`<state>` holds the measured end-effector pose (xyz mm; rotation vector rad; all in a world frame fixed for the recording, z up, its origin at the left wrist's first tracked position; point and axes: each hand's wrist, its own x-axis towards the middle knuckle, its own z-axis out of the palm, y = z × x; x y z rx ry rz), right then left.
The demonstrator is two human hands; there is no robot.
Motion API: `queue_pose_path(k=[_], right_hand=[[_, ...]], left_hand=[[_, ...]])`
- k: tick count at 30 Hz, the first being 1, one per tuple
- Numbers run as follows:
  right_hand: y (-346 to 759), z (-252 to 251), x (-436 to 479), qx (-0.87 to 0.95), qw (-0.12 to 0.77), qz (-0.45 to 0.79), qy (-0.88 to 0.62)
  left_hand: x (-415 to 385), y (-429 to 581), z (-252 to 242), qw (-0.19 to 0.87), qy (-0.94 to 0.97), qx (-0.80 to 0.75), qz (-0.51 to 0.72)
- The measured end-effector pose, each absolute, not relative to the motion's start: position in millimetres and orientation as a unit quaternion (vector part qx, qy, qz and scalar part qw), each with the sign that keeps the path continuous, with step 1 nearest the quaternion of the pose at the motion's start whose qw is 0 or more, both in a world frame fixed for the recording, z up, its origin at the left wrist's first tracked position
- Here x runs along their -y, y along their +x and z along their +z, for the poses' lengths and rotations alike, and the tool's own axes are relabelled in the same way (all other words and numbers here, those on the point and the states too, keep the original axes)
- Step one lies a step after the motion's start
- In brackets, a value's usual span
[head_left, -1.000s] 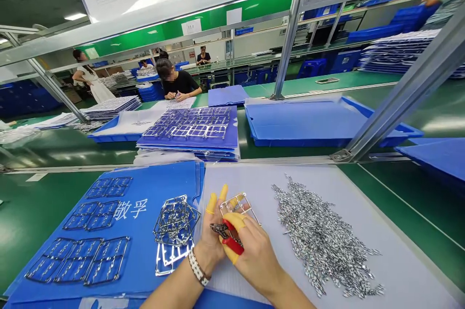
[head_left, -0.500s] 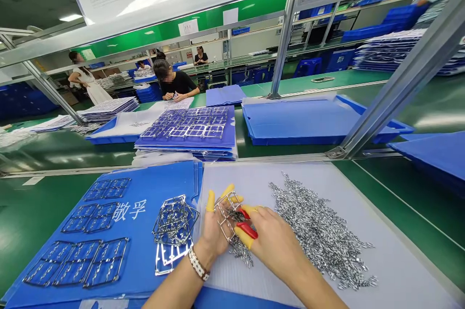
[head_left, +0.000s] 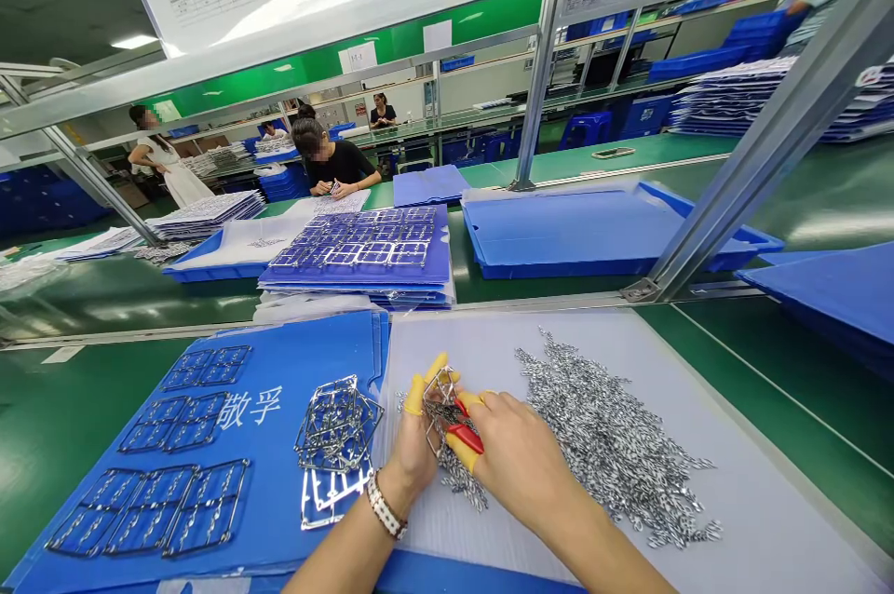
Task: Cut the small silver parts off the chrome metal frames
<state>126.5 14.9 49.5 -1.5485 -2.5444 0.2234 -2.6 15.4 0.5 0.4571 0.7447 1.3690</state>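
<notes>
My left hand (head_left: pixel 415 440), with yellow finger cots, is closed on a small silver metal frame (head_left: pixel 439 389) held upright over the white sheet (head_left: pixel 733 519). My right hand (head_left: pixel 521 464) grips red-handled cutters (head_left: pixel 462 431) whose jaws are at the frame. A few small cut silver parts (head_left: pixel 461 482) lie just below my hands. To the right spreads a large heap of small silver parts (head_left: pixel 615 440). To the left, a pile of empty silver frames (head_left: pixel 339 426) rests at the edge of a blue sheet (head_left: pixel 279 501).
Several full frames (head_left: pixel 150 506) lie on the blue sheet at left. Beyond a metal rail (head_left: pixel 489 305) stand a stack of blue sheets with frames (head_left: pixel 367 249) and a blue tray (head_left: pixel 615 236). A slanted metal post (head_left: pixel 761 138) rises at right. Other people work at far benches.
My hands have shifted slightly left and farther from me. The frame has turned from flat-on to edge-on in my left hand, and the cutters moved up against it. Small cut parts now lie below my hands.
</notes>
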Motion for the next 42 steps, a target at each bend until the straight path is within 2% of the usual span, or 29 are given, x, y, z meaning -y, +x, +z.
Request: queue_pose_path(k=[9, 22, 42], right_hand=[[121.8, 57.4, -15.4, 0.849, 0.052, 0.063, -0.522], [142.7, 52.1, -26.2, 0.825, 0.080, 0.024, -0.559], [140.1, 52.9, -30.4, 0.829, 0.069, 0.035, -0.554]], left_hand=[[-15.3, -4.2, -6.3, 0.659, 0.236, -0.381, 0.603], [-12.6, -6.9, 4.8, 0.737, 0.176, -0.339, 0.557], [-10.0, -5.7, 5.0, 0.700, 0.189, -0.392, 0.566]])
